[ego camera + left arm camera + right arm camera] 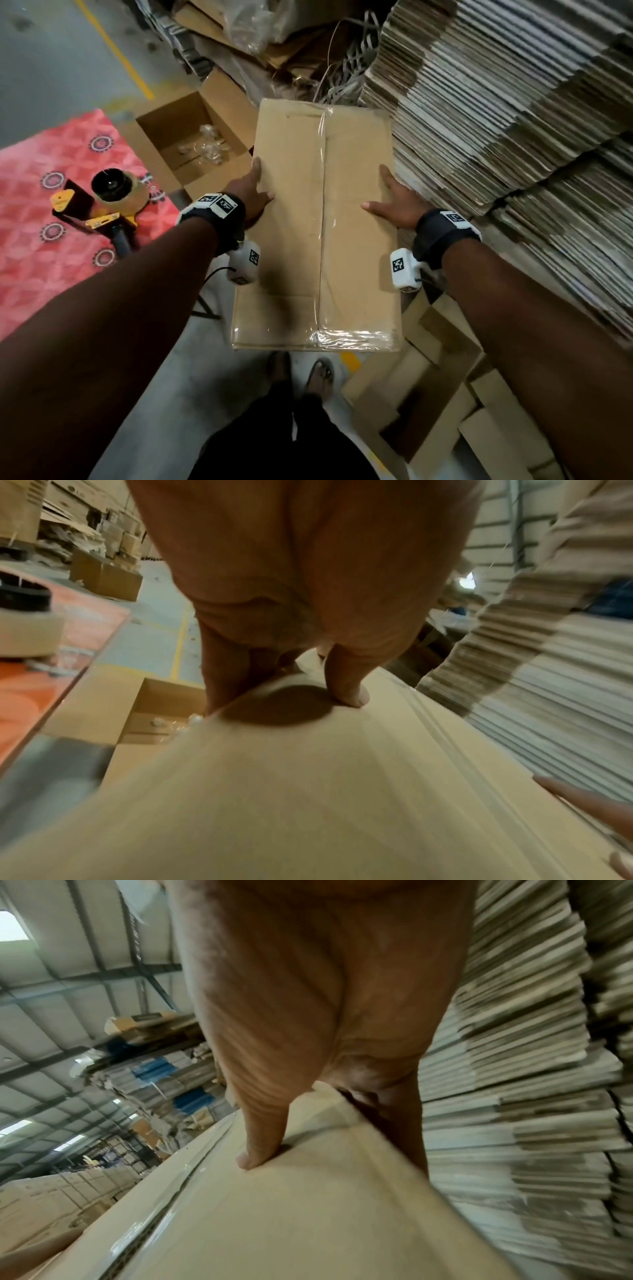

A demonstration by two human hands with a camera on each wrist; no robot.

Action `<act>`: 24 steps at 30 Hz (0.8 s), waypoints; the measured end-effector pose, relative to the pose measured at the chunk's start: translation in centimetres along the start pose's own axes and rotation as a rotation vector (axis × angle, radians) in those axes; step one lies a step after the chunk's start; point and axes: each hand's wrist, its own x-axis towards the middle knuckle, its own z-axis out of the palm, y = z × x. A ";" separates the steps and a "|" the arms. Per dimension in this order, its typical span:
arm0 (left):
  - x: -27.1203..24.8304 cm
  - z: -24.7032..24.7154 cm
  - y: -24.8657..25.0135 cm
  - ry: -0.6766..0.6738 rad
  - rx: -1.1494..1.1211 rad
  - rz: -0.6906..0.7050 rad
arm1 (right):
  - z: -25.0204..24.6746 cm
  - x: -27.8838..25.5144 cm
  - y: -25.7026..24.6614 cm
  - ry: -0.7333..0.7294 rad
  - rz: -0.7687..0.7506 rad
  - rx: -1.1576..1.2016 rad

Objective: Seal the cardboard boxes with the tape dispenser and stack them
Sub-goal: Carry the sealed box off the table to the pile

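**A:** Item one, the thing I'm handling?

**B:** Box [322,226], centre of the head view, long axis running up the frame. Flaps closed, clear tape along the middle seam and across the near edge. I have it held between both hands.

**A:** Left hand?

**B:** Left hand [253,198] on the box's left edge, mid-frame. Thumb [346,680] lies on the top face; the fingers [222,674] wrap down over the side. A clamping hold, not a fist.

**A:** Right hand?

**B:** Right hand [394,205] on the opposite edge, mirrored. Thumb [263,1123] pressed on top, the fingers curled over the side wall, mostly hidden behind the edge.

**A:** Tool?

**B:** Dispenser [99,205], left of frame, lying on a red mat [44,281] with its tape roll facing up. No hand on it; well apart from the box.

**A:** Other stock?

**B:** Open box [185,137], upper left of centre, holding crumpled clear plastic. Flat stack [513,120] filling the right side, just beside my right hand. Loose cardboard pieces [445,394] at lower right. Grey floor [51,68] with a yellow line, upper left.
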 end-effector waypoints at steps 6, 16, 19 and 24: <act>7.0 6.1 -2.1 -0.054 -0.030 -0.039 | 4.7 6.9 5.6 -0.030 -0.002 0.028; 22.0 21.7 -8.5 -0.126 -0.095 -0.150 | 16.5 20.6 19.1 -0.029 0.086 0.102; 26.1 26.5 -10.9 -0.131 -0.087 -0.178 | 20.5 24.8 22.5 -0.062 0.118 0.132; 31.9 33.4 -14.5 -0.125 -0.081 -0.178 | 27.1 31.2 28.5 -0.043 0.123 0.167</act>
